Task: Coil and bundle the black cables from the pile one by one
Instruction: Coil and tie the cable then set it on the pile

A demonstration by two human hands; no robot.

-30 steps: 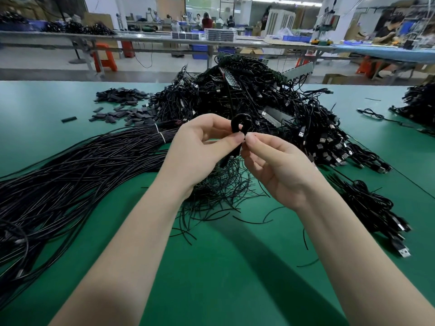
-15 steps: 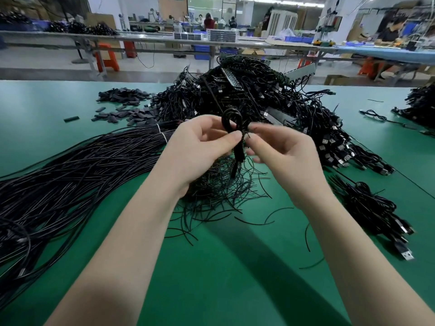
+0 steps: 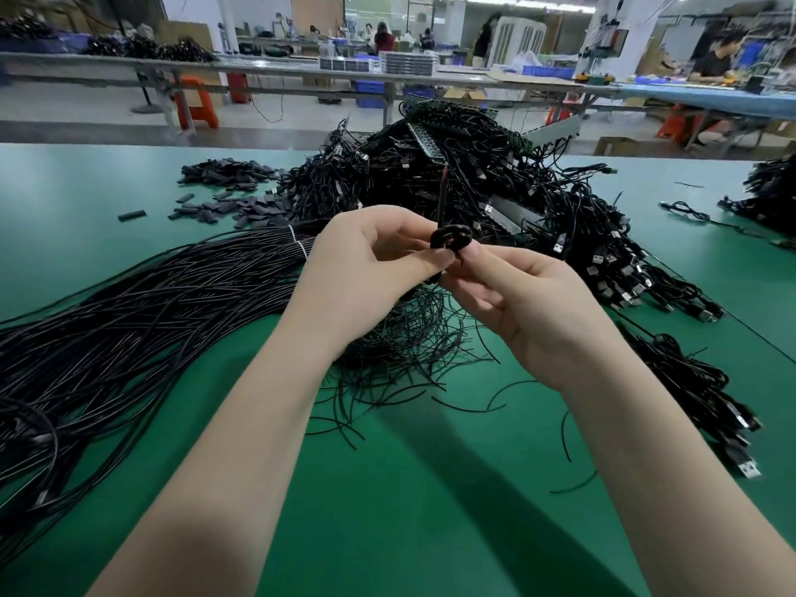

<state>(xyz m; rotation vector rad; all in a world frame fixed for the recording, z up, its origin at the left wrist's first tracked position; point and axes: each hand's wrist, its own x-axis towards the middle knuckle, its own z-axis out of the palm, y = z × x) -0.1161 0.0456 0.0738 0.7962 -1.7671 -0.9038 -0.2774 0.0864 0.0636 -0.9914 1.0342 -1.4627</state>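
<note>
A small black coiled cable is held above the green table, in front of the big pile of black cables. My left hand pinches the coil from the left with thumb and fingers. My right hand pinches it from the right at the fingertips. A thin strand rises straight up from the coil. Most of the coil's lower part is hidden behind my fingers.
A long sheaf of straight black cables lies at the left. Short black ties are scattered below my hands. Bundled USB cables lie at the right, small black sleeves at the back left, another cable heap far right.
The loop at the fingertips has gone from an upright ring to a flatter, tighter coil, and a strand now points straight up. Both hands stay together in the same spot.
</note>
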